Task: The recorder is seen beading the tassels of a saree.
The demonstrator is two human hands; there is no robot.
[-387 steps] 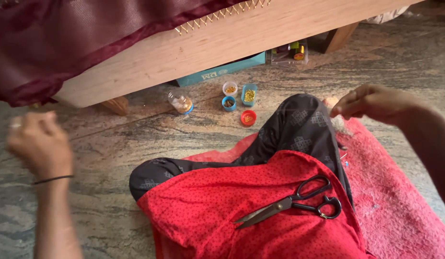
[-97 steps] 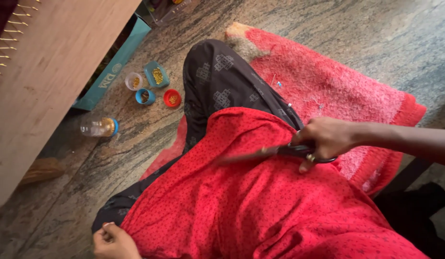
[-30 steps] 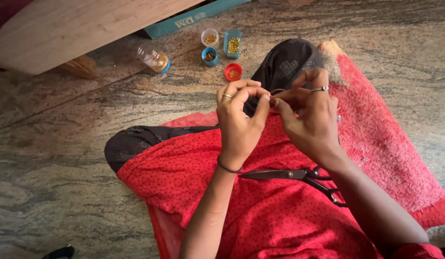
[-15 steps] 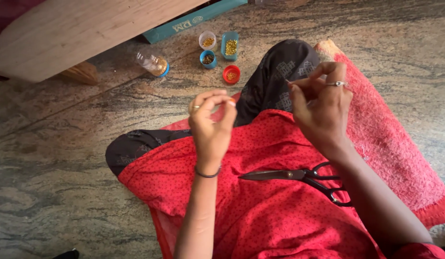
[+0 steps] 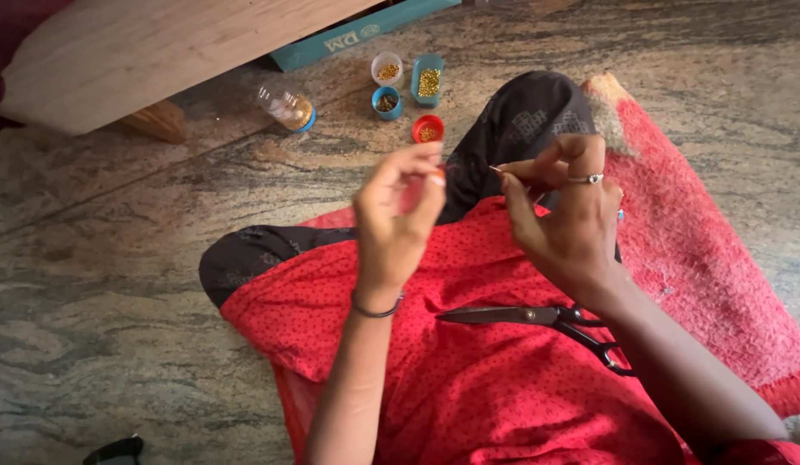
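My right hand, with a ring on one finger, pinches a thin needle between thumb and forefinger, its tip pointing left. My left hand is raised a short way to the left of the needle tip. Its thumb and fingertips are pinched together, and any thread between them is too fine to see. Both hands hover above a red dotted cloth spread over my lap. Black-handled scissors lie closed on the cloth under my right wrist.
Small pots of golden beads and a red cap stand on the stone floor beyond my dark-trousered knee. A clear bottle lies beside them, near a teal box and a wooden bed frame. A red mat lies to the right.
My right hand let go of the scissors, which now lie on the cloth. My hands met at the needle, drew apart, and the left has come back a little toward the needle tip.
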